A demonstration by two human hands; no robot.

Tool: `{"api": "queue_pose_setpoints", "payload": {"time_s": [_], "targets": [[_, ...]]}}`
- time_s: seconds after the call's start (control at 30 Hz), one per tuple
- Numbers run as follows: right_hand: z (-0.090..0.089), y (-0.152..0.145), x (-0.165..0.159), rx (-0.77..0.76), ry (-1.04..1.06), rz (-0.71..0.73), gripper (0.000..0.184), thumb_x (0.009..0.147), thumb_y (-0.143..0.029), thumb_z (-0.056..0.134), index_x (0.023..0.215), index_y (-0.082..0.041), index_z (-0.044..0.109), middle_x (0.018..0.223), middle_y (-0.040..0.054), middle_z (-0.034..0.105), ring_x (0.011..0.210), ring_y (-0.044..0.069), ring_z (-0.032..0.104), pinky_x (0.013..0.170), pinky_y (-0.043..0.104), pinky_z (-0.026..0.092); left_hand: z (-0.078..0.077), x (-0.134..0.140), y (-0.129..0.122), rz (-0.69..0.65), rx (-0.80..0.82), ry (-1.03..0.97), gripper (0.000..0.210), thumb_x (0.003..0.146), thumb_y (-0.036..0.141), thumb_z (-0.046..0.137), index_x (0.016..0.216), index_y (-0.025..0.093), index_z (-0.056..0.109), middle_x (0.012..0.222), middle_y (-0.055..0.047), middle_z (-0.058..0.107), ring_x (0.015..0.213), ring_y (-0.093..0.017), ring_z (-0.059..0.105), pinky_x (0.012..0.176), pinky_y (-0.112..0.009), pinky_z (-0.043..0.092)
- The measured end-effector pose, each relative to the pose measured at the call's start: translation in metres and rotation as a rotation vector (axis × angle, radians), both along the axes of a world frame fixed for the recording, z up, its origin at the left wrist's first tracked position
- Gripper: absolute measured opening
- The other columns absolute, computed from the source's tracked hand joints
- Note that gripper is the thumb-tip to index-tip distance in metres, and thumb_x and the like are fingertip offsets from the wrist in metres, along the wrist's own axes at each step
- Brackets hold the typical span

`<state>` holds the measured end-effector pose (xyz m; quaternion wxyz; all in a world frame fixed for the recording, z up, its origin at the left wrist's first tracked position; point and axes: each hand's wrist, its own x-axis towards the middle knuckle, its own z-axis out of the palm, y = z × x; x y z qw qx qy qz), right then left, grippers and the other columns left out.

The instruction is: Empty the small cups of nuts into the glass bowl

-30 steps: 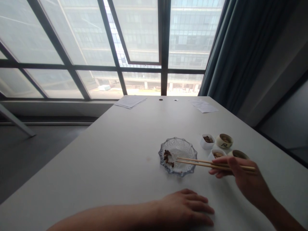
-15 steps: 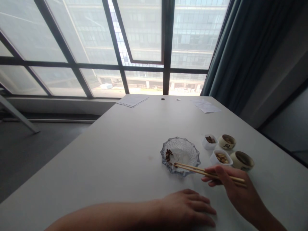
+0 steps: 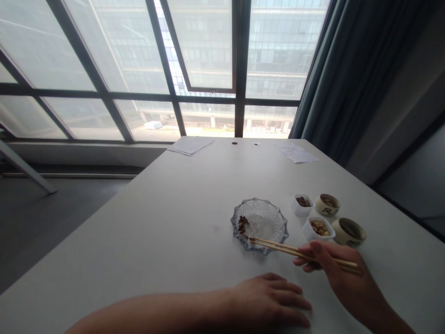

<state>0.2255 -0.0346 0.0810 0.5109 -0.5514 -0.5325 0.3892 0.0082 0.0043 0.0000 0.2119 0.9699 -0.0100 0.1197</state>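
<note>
My right hand (image 3: pixel 342 273) holds a pair of wooden chopsticks (image 3: pixel 288 249). Their tips reach the near left rim of a clear glass dish (image 3: pixel 269 220), close to a small pile of dark brown pieces (image 3: pixel 242 224) lying in its left part. My left hand (image 3: pixel 271 301) rests flat on the white table (image 3: pixel 174 232), palm down, fingers together, near the front edge. It holds nothing.
Right of the dish stand two small white cups (image 3: pixel 301 205) (image 3: pixel 318 228) with brownish bits and two beige round bowls (image 3: pixel 327 204) (image 3: pixel 348 231). Papers (image 3: pixel 189 146) (image 3: pixel 298 154) lie at the table's far end, before a large window and a dark curtain.
The chopsticks and my right hand have shifted toward me, from over the dish's middle to its near left rim. My left hand has stayed put.
</note>
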Motion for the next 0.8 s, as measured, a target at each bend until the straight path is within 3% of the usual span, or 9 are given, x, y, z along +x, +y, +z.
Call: {"api": "queue_pose_setpoints", "payload": {"time_s": [0.23,0.57,0.8], "targets": [[-0.012,0.0,0.001,0.013,0.059,-0.101,0.051,0.087,-0.064,0.077,0.082,-0.015,0.084,0.074,0.0147,0.081,0.063,0.028,0.081,0.058,0.029,0.069,0.004,-0.001,-0.001,0.009,0.004,0.008,0.041,0.113,0.033,0.04,0.138,0.014,0.067,0.158,-0.007,0.058,0.151,-0.026,0.048,0.13,-0.034,0.027],[-0.017,0.001,0.0,0.034,0.075,-0.209,0.054,0.088,-0.068,0.074,0.079,-0.015,0.082,0.071,0.0142,0.08,0.06,0.028,0.08,0.056,0.031,0.068,0.003,-0.001,0.0,0.009,-0.024,0.016,0.041,0.112,0.037,0.044,0.137,0.014,0.068,0.158,-0.008,0.058,0.151,-0.027,0.048,0.13,-0.036,0.027],[0.008,0.0,0.043,0.257,-0.014,-0.531,0.048,0.094,-0.062,0.071,0.088,-0.015,0.082,0.075,0.0104,0.082,0.063,0.026,0.081,0.064,0.032,0.07,0.009,-0.002,-0.002,0.014,-0.033,0.007,0.044,0.112,0.041,0.044,0.135,0.013,0.069,0.156,-0.009,0.06,0.15,-0.026,0.05,0.13,-0.035,0.028]]}}
